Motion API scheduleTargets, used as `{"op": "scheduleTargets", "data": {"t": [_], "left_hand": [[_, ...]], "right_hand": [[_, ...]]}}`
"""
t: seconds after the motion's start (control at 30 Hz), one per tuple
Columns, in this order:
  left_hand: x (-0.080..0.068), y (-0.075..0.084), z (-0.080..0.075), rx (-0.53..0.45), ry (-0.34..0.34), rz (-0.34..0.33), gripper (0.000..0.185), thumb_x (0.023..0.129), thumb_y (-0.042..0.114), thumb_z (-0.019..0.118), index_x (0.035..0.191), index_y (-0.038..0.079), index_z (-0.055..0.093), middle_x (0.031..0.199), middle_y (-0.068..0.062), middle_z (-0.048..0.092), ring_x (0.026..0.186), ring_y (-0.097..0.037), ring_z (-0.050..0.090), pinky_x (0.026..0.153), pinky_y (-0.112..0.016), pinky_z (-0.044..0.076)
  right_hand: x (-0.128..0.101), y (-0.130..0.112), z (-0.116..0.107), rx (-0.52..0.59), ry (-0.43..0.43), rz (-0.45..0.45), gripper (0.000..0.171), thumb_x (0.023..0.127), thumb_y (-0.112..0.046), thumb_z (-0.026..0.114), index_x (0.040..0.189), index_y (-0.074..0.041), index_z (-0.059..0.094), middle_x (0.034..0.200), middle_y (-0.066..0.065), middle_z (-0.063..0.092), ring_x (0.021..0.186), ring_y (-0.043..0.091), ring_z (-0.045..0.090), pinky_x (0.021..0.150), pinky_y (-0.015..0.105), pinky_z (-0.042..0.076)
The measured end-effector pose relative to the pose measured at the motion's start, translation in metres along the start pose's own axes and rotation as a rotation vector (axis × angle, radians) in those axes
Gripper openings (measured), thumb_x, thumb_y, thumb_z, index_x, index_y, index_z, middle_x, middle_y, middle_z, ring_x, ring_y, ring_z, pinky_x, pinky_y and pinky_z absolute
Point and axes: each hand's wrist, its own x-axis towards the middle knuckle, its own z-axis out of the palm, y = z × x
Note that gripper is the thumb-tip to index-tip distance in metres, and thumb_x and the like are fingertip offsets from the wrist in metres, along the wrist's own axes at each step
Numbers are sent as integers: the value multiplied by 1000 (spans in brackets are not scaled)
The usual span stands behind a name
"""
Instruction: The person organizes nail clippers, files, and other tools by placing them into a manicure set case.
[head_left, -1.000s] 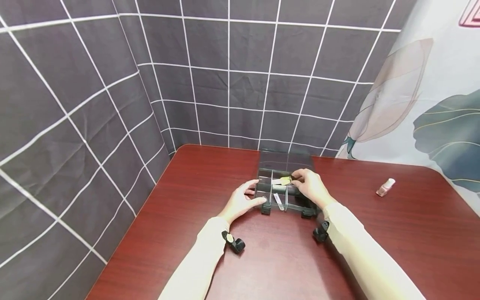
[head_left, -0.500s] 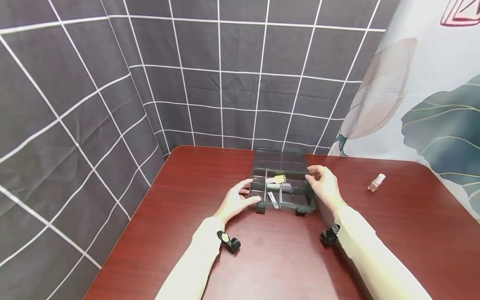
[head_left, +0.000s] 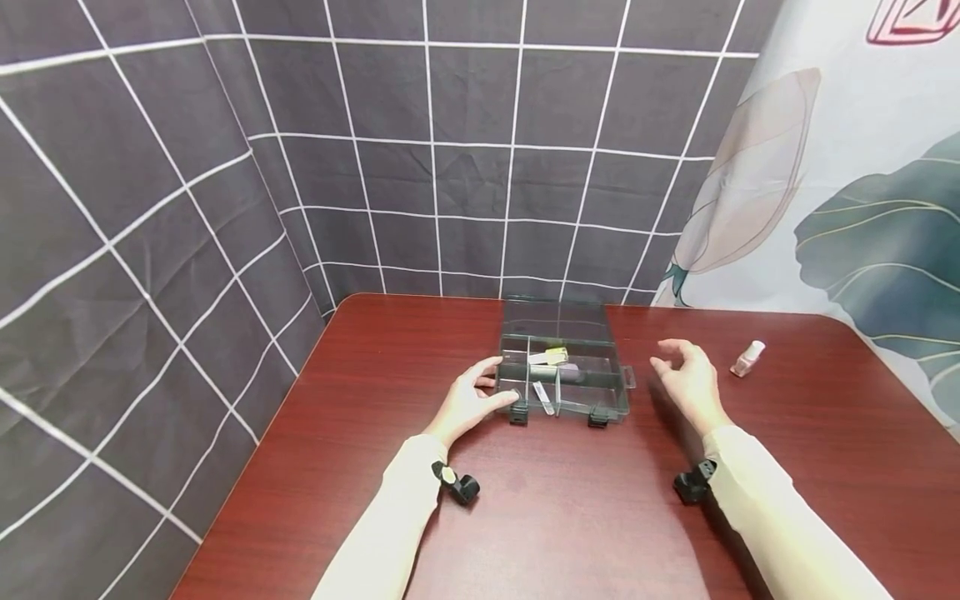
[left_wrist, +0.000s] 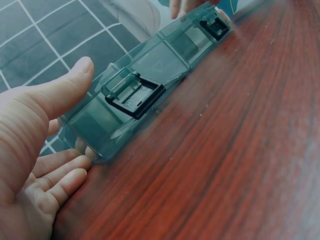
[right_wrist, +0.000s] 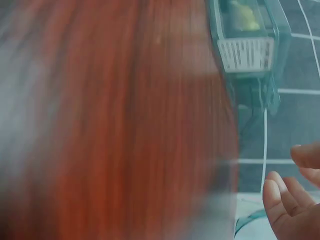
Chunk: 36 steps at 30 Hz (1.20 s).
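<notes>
— Two hands on what?
— A dark-red wooden table (head_left: 525,517), grid-patterned grey cloth (head_left: 420,167) behind. Left hand (head_left: 471,402) touches the clear organizer box (head_left: 561,375) mid-table, fingers relaxed; right hand (head_left: 688,379) hovers beside it, loosely spread, empty.

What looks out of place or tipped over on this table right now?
The small nail polish bottle lies on its side on the table, apart from the clear compartment box and beyond the right hand. Nothing looks spilled or damaged.

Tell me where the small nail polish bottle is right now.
In the head view the nail polish bottle lies on the table at the far right, just beyond the right hand and apart from the clear organizer box.
</notes>
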Motion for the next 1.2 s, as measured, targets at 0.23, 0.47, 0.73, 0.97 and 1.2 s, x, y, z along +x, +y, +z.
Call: {"op": "scheduleTargets", "data": {"t": [0.23,0.47,0.73,0.97,1.2], "left_hand": [[-1,-1,-1,2,-3,-9,68,75,26,78,135,14,49,123,-8,56,100,-21,57,81,-33,48],[-1,1,-6,-10,17,14,66,75,23,78,133,9,49,121,-11,58,98,-24,58,79,-33,49],[-3,3,-4,12,-2,2,66,75,25,78,134,11,49,122,-9,57,99,-22,58,80,-32,49],[-1,-2,-5,32,0,12,66,75,26,78,134,13,49,122,-8,57,99,-21,58,80,-32,49],[-1,1,-4,37,-7,12,66,76,28,77,134,14,49,123,-8,56,100,-21,58,80,-31,49]], "right_hand": [[2,8,-23,17,65,200,42,87,-11,62,125,2,50,115,23,58,96,33,60,70,23,42],[11,19,-42,86,190,457,50,87,-22,62,131,-4,46,120,16,56,105,24,53,92,37,40],[10,45,-55,67,212,566,57,84,-24,62,133,-3,42,122,16,54,98,19,51,90,33,39],[12,61,-66,7,77,501,71,84,-27,63,137,7,31,127,32,42,114,43,41,93,51,33],[20,73,-65,-20,34,450,67,84,-24,66,133,9,34,118,31,46,106,42,45,79,42,36]]}}
